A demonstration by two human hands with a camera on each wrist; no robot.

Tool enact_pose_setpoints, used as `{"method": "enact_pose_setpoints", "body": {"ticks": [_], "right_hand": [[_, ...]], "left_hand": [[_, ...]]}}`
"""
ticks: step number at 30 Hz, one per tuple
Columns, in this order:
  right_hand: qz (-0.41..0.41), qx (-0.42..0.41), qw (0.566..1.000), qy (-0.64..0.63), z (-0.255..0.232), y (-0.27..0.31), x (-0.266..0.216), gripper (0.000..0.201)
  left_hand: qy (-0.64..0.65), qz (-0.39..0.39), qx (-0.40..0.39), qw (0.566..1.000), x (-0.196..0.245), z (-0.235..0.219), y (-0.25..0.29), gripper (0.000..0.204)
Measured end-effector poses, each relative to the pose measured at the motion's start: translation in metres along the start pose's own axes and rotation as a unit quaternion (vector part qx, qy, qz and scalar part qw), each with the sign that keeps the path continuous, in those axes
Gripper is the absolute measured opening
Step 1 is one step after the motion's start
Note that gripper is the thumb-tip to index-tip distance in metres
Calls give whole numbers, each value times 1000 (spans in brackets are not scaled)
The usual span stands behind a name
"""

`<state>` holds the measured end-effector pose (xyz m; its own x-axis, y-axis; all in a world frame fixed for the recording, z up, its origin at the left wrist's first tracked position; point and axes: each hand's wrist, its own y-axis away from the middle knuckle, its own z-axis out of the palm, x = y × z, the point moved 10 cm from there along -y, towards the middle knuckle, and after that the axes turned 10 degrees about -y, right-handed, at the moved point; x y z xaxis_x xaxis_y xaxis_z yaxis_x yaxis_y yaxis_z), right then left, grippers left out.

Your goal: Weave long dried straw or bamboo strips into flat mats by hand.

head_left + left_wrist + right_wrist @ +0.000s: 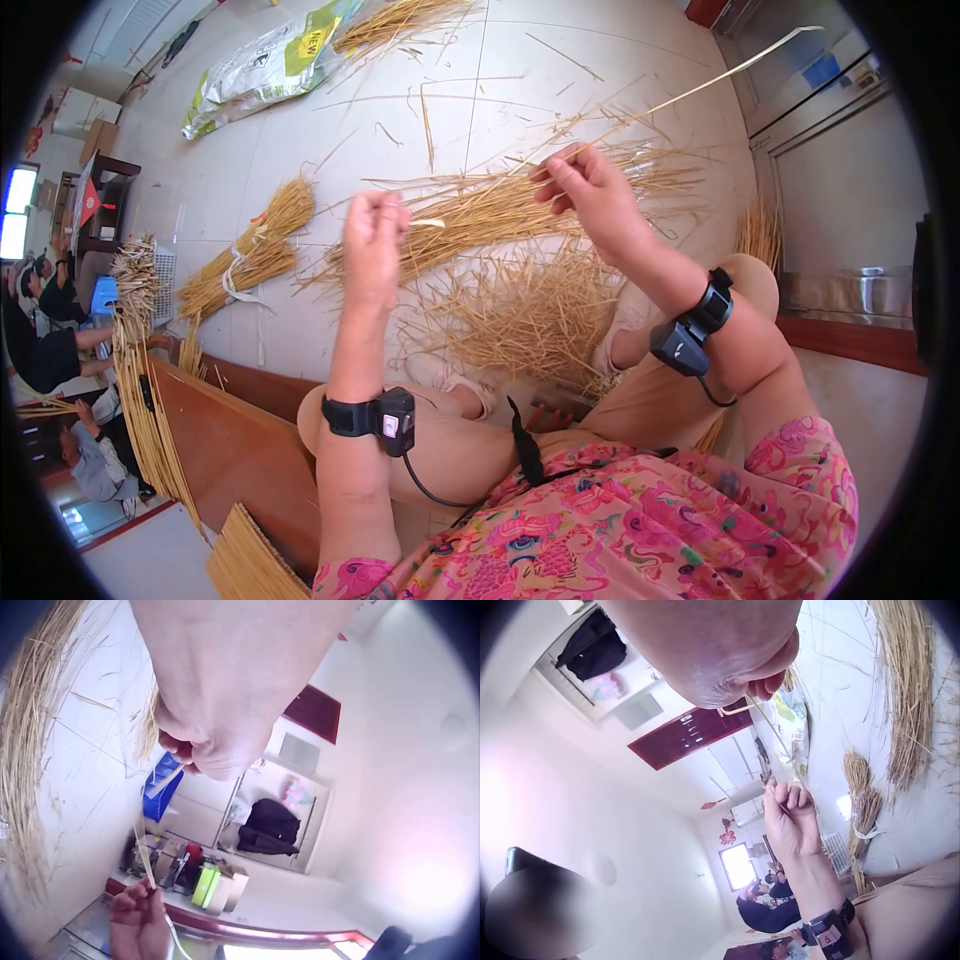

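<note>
A long, thin, pale flat straw strip (pixel 735 72) is pinched between the thumb and fingers of my right hand (pixel 597 198), and its far part slants up to the right. My left hand (pixel 374 238) has its fingers curled in, with a short pale length of strip showing beside them. In the left wrist view the strip (pixel 146 862) runs from the right hand (pixel 141 924) up toward the left hand (pixel 214 742). Both hands are raised above a long spread of loose straw (pixel 470 222) on the floor.
A heap of short straw scraps (pixel 535 315) lies between the feet. To the left is a tied straw bundle (pixel 245 250); a white-green bag (pixel 270 70) lies beyond. A brown wooden board (pixel 235 430) stands by the left knee, and a metal-framed door (pixel 845 190) at right. Other people sit far left.
</note>
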<state>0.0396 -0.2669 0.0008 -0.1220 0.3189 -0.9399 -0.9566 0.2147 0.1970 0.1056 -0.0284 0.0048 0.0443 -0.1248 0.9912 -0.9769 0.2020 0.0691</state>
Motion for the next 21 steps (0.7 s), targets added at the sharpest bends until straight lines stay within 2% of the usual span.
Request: {"method": "enact_pose_setpoints", "body": {"ticks": [4, 7, 8, 10, 12, 13, 16, 19, 21], "right_hand": [[-9, 52, 999, -16, -22, -8, -14, 17], [-65, 90, 994, 6, -33, -7, -37, 19], [-66, 93, 993, 14, -34, -7, -41, 20], [-66, 91, 994, 12, -35, -8, -42, 21], [-63, 88, 994, 10, -34, -7, -40, 21], [-59, 86, 994, 9, -33, -8, -38, 21], [-56, 78, 995, 8, -31, -7, -35, 21], [-62, 63, 996, -6, -28, -6, -35, 21], [-64, 51, 996, -21, -26, -7, -35, 21]], "left_hand": [[55, 14, 51, 997, 25, -44, -4, 7], [25, 40, -83, 995, 43, -37, 5, 8], [4, 44, -157, 987, 42, -23, 13, 10], [-127, -81, -277, 949, 18, 19, 37, 21], [-268, 54, -287, 918, 15, 53, 42, 23], [-335, 120, -286, 890, 16, 66, 44, 24], [-402, 111, -29, 908, 32, 28, 19, 26], [-502, 324, 111, 794, 71, 19, 21, 20], [-402, 206, -1, 892, 37, 11, 3, 19]]}}
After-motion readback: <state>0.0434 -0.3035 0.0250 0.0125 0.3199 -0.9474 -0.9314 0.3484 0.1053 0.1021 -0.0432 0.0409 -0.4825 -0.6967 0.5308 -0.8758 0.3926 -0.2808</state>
